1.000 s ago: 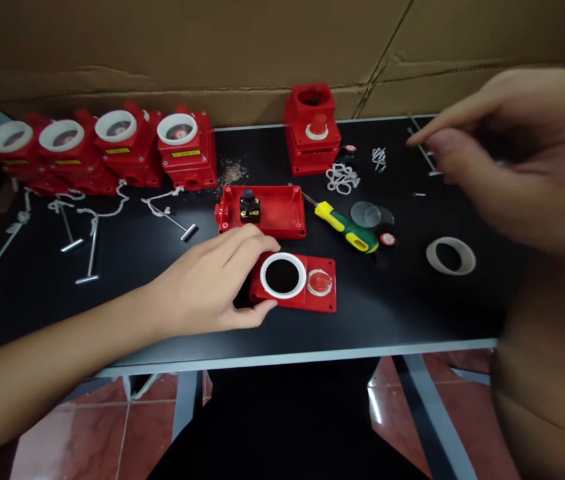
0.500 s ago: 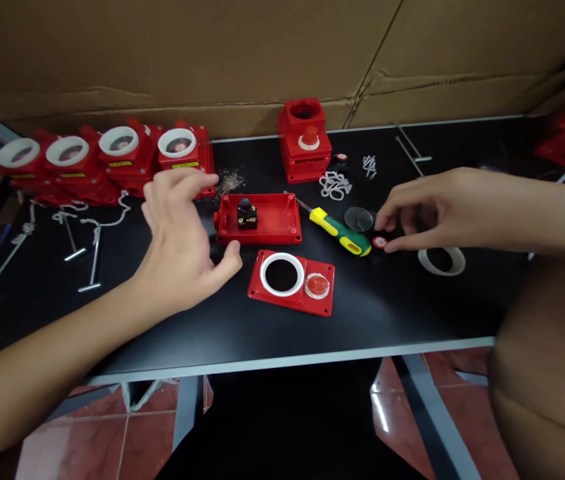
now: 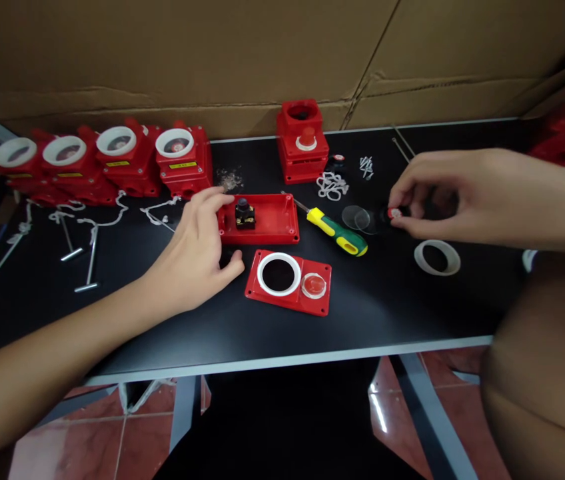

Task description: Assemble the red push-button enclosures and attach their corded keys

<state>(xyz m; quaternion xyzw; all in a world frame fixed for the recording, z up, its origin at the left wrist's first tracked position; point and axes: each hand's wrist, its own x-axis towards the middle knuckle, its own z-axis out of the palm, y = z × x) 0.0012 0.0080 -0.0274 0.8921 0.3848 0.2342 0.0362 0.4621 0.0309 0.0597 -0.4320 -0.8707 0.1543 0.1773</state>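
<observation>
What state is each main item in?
Red plastic box: open, black switch inside
Red rectangular cover: off, flat
Small red-and-white disc: pinched in right hand
Yellow-green screwdriver: lying down
Loose white plastic ring: lying flat
White cord: bunched
Left hand: empty, open

Brown cardboard [image 3: 212,53] stands behind the black bench [image 3: 387,300]; beneath the bench are grey legs [image 3: 186,407] and red floor tiles [image 3: 147,433], one streaked with light [image 3: 378,412].

Dim corners, floor [image 3: 145,433] glare, perhaps slight blur.
</observation>
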